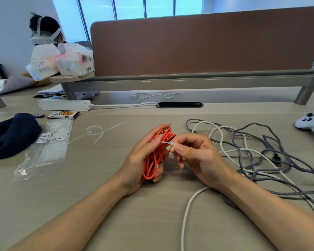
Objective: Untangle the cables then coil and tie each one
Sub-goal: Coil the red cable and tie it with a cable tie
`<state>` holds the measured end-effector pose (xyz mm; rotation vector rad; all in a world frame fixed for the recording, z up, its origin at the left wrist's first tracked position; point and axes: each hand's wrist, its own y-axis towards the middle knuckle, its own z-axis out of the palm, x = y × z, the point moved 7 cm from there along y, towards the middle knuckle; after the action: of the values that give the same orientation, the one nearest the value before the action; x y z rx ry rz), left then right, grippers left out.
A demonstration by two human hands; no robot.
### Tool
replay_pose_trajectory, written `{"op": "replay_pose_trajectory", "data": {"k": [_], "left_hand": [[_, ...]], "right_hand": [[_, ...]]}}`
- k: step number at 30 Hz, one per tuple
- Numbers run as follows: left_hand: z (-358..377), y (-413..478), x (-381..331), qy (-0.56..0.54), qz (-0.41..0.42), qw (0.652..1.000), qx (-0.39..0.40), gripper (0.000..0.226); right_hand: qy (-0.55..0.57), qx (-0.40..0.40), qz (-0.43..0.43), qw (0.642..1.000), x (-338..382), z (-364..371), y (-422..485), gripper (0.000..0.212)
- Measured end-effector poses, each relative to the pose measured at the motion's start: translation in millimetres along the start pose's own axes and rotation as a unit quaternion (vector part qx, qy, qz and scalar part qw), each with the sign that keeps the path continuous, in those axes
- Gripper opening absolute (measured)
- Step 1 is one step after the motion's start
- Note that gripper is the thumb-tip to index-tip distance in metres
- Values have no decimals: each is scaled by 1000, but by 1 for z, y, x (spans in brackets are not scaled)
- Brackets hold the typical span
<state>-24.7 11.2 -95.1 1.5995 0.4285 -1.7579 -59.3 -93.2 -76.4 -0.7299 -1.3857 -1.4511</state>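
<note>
My left hand (140, 160) grips a coiled orange cable (157, 153) just above the desk's middle. A white zip tie (163, 142) runs across the top of the coil. My right hand (194, 153) pinches the tie's head end between thumb and forefinger, right beside the coil. To the right, a grey braided cable (272, 154) and a white cable (216, 131) lie tangled together on the desk; the white one trails under my right forearm toward the front edge.
Loose white zip ties (96, 133) and a clear bag of ties (45, 147) lie at left, beside a dark cloth (11, 134). A white power strip (63, 105) sits behind. A white game controller (310, 122) is at far right. A brown divider (198, 44) bounds the back; a person sits beyond.
</note>
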Motion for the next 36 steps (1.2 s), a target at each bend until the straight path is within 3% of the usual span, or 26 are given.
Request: {"op": "replay_pose_trajectory", "data": {"k": [20, 26, 36], "left_hand": [[1, 0, 1, 22, -3, 1000, 2, 42], [4, -1, 0, 30, -3, 999, 10, 42], [4, -2, -1, 93, 25, 995, 26, 47]], "right_hand": [[-32, 4, 0, 999, -3, 1, 0, 7], [-42, 6, -1, 999, -4, 1, 0, 15], [-96, -38, 9, 995, 1, 2, 0, 15]]}}
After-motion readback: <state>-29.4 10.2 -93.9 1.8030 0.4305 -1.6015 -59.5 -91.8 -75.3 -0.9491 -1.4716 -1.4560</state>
